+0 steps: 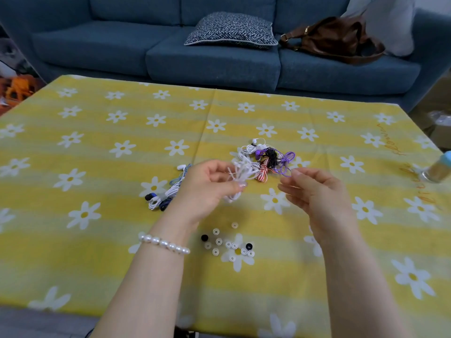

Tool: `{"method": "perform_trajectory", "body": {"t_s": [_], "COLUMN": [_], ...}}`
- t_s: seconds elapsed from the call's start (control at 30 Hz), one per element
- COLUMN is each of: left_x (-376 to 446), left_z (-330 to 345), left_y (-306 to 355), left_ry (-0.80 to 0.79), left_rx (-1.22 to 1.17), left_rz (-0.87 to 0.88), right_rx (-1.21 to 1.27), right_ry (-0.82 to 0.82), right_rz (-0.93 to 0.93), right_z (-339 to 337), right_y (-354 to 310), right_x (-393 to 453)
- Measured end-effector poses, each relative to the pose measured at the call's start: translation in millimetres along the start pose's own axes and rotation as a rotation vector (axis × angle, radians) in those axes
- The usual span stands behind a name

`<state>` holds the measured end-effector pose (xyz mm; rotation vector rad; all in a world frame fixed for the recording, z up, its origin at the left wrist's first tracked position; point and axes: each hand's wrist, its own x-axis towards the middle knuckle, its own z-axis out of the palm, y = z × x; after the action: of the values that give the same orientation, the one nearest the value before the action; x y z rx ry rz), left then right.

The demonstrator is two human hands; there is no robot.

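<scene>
Where the yellow daisy cloth covers the counter [117,242], I read orange script along its right edge [388,140]. One word looks like "flower"; the rest is too blurred for me to make out.

My left hand [207,189] pinches a white earphone cord [240,173], thumb and fingers curled round a folded bunch of its thin, smooth loops. The cord is lifted just above the cloth, between my two hands, and it is motion-blurred.

My right hand [317,193] hangs slack, fingers loosely bent and gripping nothing. Its thumb tip is just beside a purple loop of the earphone pile [268,156]. That pile lies just behind the held cord, a tangle of white, purple, black and red-striped wires.

Near my wrists lie small round ear tips [229,245], mostly clear rubbery rings with two black ones.

Left of my left hand rests a second bundle [166,195] of white and blue cords. A pearl bracelet [163,243] circles my left wrist.
</scene>
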<state>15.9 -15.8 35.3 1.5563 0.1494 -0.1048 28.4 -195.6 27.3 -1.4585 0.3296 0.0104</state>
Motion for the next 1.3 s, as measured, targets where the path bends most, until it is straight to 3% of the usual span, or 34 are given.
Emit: {"method": "perform_trajectory", "body": {"t_s": [0.1,0.2,0.3,0.57,0.73,0.9,1.07,1.3], "left_x": [7,14,19,26,25,22,23,20], "left_z": [-17,-37,-54,-62,-37,-12,-13,-8], "left_y": [-6,-15,-25,-37,-29,-27,-23,-17], "left_ry": [0.213,0.392,0.479,0.519,0.495,0.345,0.333,0.318], "left_rx": [0.108,0.366,0.58,0.815,0.809,0.676,0.658,0.379], "left_rz": [0.0,-0.016,-0.094,-0.223,-0.065,0.002,0.007,0.031], "right_rx": [-0.194,-0.36,-0.524,-0.907,-1.189,-1.376,-1.237,-0.395], "right_ry": [0.04,0.111,0.049,-0.161,-0.246,-0.178,-0.186,0.062], "right_rz": [-0.001,-0.046,-0.098,-0.312,-0.373,-0.401,-0.274,-0.235], "right_z": [-4,-7,-2,33,58,80,75,46], "right_y": [11,25,38,65,71,81,77,9], "right_x": [15,30,37,41,28,25,33,11]}}
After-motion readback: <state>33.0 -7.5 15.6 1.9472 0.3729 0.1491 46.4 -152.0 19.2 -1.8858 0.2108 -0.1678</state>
